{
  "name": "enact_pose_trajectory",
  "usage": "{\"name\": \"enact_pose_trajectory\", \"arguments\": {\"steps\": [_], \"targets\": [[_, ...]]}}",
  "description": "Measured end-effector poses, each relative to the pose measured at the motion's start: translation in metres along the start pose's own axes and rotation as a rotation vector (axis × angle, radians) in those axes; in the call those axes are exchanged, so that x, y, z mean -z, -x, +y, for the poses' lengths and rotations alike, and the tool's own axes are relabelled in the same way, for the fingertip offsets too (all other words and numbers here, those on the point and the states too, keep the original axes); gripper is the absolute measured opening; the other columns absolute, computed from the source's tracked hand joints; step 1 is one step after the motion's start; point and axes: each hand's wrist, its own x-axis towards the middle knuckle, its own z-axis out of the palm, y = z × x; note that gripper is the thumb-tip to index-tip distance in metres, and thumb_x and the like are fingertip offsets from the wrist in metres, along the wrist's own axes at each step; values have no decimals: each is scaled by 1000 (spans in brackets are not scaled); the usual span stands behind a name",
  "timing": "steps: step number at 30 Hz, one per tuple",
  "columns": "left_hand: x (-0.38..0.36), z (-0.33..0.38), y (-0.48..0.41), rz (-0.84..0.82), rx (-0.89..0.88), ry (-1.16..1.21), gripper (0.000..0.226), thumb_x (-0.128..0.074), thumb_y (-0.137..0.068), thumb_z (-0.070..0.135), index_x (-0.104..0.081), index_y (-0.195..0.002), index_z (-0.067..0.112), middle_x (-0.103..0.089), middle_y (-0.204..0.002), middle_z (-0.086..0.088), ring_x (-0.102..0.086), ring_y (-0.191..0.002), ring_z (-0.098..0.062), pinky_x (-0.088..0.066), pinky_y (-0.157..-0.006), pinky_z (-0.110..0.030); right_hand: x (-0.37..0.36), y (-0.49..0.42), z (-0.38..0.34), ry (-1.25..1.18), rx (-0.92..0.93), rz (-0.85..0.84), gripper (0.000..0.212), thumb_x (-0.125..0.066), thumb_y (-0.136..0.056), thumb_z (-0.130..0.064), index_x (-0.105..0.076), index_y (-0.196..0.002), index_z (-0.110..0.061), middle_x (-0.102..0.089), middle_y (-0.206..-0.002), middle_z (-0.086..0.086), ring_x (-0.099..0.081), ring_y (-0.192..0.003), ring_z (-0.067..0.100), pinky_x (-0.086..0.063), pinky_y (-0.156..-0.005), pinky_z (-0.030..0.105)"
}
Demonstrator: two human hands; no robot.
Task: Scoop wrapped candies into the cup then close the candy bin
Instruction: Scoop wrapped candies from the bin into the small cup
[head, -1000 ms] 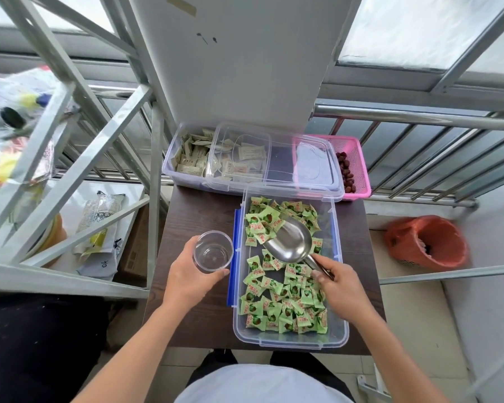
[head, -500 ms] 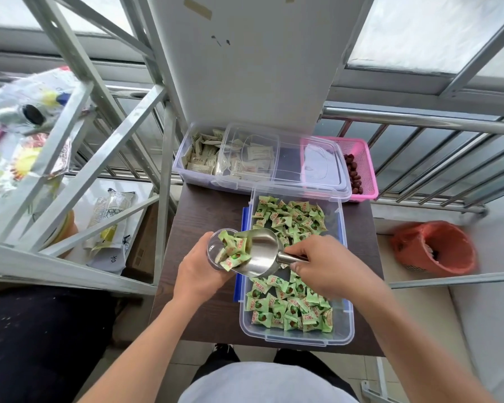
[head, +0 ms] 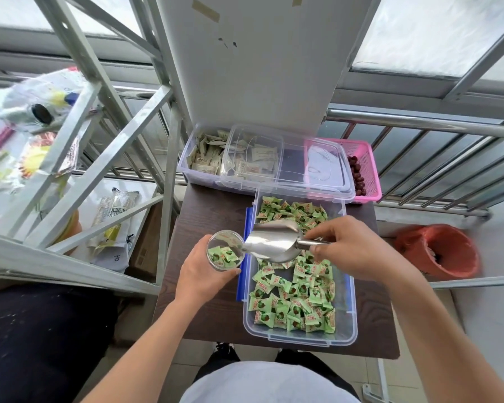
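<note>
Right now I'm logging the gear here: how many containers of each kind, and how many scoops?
Clear plastic bins: 2
Pink basket: 1
Clear cup: 1
Metal scoop: 1
Total: 5

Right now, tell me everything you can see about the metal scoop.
The scoop is shiny bare metal with a rounded bowl and a short round handle. The right hand grips the handle. It is tipped toward the left, its open mouth at the rim of the clear cup, which the left hand holds. The bowl looks empty; a few green candies lie in the cup. It hangs over the left edge of the open bin.
</note>
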Motion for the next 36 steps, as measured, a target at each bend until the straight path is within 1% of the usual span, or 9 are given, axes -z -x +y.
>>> {"name": "enact_pose_trajectory", "arguments": {"steps": [3,5,7,11,15,19,23,29,36], "targets": [[1,1,1,-13,-6,-1,74,-95,-63,39,-46,-119,43,-60,-109,25,-59,-103,-3,-52,-90,-31,4,-9,32,-119,-100,81,23,-65,-90,-10,-76,-91,-30,-72,-70,3,-47,-57,15,-39,-58,29],[0,3,1,18,48,51,78,-95,-63,40,-43,-120,43,-60,-106,24,-61,-102,-6,-51,-89,-29,-1,-16,55,-110,-181,119,21,-63,-91,-10,-73,-93,-28,-70,-71,2,-46,-57,15,-38,-59,29],[0,4,-2,82,138,132,79,-96,-61,43,-46,-121,37,-62,-105,18,-63,-101,-12,-51,-89,-29,-12,-23,75,-69,-254,117,16,-61,-92,-13,-72,-91,-25,-68,-75,5,-48,-56,16,-39,-57,28],[-2,4,-7,78,160,139,82,-96,-59,44,-50,-125,34,-66,-107,12,-64,-103,-16,-51,-92,-32,-33,-30,95,-31,-328,60,16,-58,-96,-20,-70,-87,-22,-65,-72,3,-51,-58,17,-39,-55,28],[-4,3,-6,24,126,71,88,-96,-60,42,-48,-134,35,-65,-108,11,-61,-104,-14,-48,-92,-30,-47,-31,98,-6,-333,38,24,-51,-97,-18,-74,-93,-18,-60,-65,2,-47,-53,16,-35,-52,28],[-5,5,-5,19,119,69,83,-96,-62,38,-47,-129,38,-63,-106,14,-60,-105,-12,-45,-91,-26,-60,-40,103,49,-332,51,27,-47,-98,-20,-73,-104,-16,-71,-82,8,-58,-62,21,-43,-56,30],[-9,4,-3,32,126,71,85,-96,-63,37,-47,-133,35,-61,-108,13,-58,-106,-13,-47,-93,-30,-74,-50,109,88,-301,73,25,-45,-100,-24,-69,-97,-17,-68,-78,7,-59,-62,23,-45,-56,33],[-8,5,-2,39,133,90,85,-95,-64,35,-45,-133,35,-60,-110,11,-56,-107,-13,-45,-94,-30,-95,-56,113,30,-312,93,21,-46,-102,-21,-64,-91,-20,-59,-68,4,-50,-54,18,-36,-48,30],[-6,5,-3,15,123,92,86,-95,-66,35,-45,-136,35,-58,-110,17,-55,-108,-11,-46,-96,-31,-112,-68,117,-9,-321,133,23,-47,-102,-23,-69,-101,-14,-65,-72,4,-54,-57,18,-40,-52,29]]}}
